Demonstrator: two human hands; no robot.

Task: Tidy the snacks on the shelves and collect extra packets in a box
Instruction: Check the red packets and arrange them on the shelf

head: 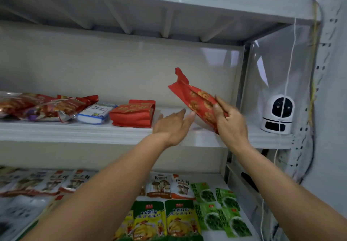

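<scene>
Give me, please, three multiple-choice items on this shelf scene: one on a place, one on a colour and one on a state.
1. Where does the white camera stand?
A. Right end of the middle shelf
B. In a cardboard box
C. On the floor
2. What colour is the packet that the right hand holds?
A. Green
B. Red
C. White
3. How is the left hand?
A. Gripping a packet
B. Open, fingers straight
C. Out of view
Key: 1 A, it stands by the right upright; 2 B, red with golden rounds; 3 B, its fingers stretch forward, curled round nothing.
</scene>
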